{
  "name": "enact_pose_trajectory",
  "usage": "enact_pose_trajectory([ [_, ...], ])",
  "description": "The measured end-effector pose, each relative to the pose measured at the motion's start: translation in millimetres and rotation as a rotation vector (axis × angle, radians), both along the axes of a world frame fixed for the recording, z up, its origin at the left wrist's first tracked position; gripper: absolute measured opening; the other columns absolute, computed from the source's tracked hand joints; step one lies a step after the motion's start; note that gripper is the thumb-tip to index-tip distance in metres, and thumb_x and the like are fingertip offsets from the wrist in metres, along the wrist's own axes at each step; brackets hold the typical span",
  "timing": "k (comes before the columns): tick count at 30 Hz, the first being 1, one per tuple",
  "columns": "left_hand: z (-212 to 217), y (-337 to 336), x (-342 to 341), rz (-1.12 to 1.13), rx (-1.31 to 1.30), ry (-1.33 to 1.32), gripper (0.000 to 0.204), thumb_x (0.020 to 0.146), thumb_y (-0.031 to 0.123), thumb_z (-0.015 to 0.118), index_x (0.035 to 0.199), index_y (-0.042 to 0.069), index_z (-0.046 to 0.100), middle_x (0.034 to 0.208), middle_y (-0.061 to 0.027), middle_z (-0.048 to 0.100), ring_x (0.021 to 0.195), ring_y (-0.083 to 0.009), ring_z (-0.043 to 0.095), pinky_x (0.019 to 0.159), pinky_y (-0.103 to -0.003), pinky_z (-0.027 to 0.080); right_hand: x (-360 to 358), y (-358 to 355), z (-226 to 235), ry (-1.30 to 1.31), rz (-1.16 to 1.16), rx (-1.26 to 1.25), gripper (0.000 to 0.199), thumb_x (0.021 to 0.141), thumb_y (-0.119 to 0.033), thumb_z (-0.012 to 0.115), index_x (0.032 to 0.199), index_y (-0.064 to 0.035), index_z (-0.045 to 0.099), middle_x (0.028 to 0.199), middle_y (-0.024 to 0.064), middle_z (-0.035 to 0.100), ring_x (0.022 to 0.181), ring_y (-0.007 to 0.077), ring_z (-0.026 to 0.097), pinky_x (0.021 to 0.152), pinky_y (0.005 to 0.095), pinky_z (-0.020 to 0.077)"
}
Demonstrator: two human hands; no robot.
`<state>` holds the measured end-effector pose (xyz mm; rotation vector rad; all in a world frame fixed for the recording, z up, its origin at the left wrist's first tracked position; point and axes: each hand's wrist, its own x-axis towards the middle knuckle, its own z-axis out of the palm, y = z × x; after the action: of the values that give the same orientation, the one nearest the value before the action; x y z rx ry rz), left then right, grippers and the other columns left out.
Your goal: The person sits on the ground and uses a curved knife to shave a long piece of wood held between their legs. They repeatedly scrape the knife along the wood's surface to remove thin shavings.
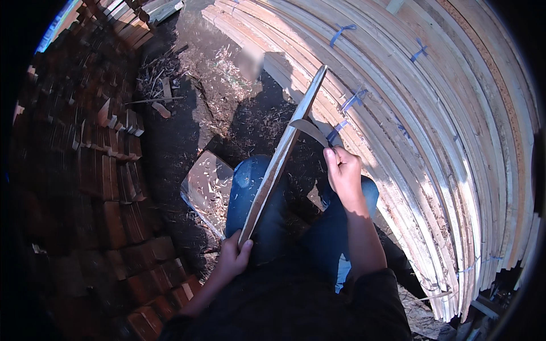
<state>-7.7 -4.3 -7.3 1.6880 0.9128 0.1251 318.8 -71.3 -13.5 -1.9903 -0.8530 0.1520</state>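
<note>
A long, narrow wooden strip (277,160) slants up and away from my lap, its far end in sunlight. My left hand (234,258) is closed around its near end, the thumb lying along the wood. In my right hand (344,171) is a curved knife (310,131), like a sickle, its handle mostly hidden in my fist. The blade's tip end lies against the strip, or just over it, above the middle of its length. Light streaks show along the strip's edges. Both my knees are bent beneath it.
Long planks (409,142) tied with blue strips are stacked at the right. Dark stacked wood pieces (114,182) fill the left side. A flat board (209,184) strewn with shavings lies beside my left knee. Wood shavings (230,74) and scraps litter the dark ground ahead.
</note>
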Motion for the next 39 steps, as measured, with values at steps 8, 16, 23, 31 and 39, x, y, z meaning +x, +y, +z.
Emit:
enact_pose_trajectory([
  [8,1.7,2.0,1.0,-0.005,-0.106,-0.053,0.032,0.100,0.030,0.047,0.090,0.001,0.054,0.057,0.0030,0.046,0.051,-0.0045,0.044,0.046,-0.025,0.034,29.1,18.7,16.3,-0.450,-0.070,-0.107,0.041,0.077,-0.042,0.075,0.063,-0.0073,0.058,0.056,0.0088,0.060,0.049,0.0296,0.060,0.047,0.0379,0.0489],
  [16,-0.6,2.4,1.2,0.023,-0.199,-0.057,0.034,0.101,0.033,0.045,0.088,0.002,0.052,0.055,0.0035,0.044,0.049,-0.0045,0.043,0.045,-0.024,0.033,44.7,26.7,4.4,-0.533,-0.086,-0.071,0.043,0.074,-0.043,0.078,0.061,-0.0097,0.053,0.055,0.0050,0.059,0.049,0.0244,0.061,0.046,0.0355,0.0481],
  [23,-1.2,1.7,1.5,0.026,-0.193,-0.062,0.035,0.101,0.033,0.044,0.088,0.001,0.052,0.055,0.0032,0.045,0.049,-0.0052,0.043,0.045,-0.024,0.034,45.0,30.4,0.3,-0.486,-0.082,-0.097,0.037,0.073,-0.035,0.079,0.066,-0.0066,0.057,0.059,0.0093,0.061,0.054,0.0297,0.062,0.050,0.0381,0.0487],
  [31,1.1,4.1,6.4,0.043,-0.248,-0.071,0.033,0.101,0.031,0.044,0.088,0.002,0.052,0.055,0.0036,0.045,0.049,-0.0047,0.043,0.045,-0.023,0.033,61.2,37.5,-2.9,-0.580,-0.084,-0.054,0.042,0.074,-0.042,0.077,0.064,-0.0071,0.056,0.058,0.0081,0.060,0.053,0.0287,0.062,0.049,0.0380,0.0487],
  [39,-6.9,9.7,0.5,0.018,-0.314,-0.155,0.034,0.102,0.032,0.040,0.081,0.005,0.047,0.053,0.0028,0.043,0.043,-0.0054,0.041,0.041,-0.023,0.031,26.2,33.6,8.2,-0.404,-0.086,-0.083,0.045,0.079,-0.042,0.074,0.059,-0.0077,0.053,0.049,0.0067,0.055,0.048,0.0270,0.060,0.045,0.0374,0.0485],
])
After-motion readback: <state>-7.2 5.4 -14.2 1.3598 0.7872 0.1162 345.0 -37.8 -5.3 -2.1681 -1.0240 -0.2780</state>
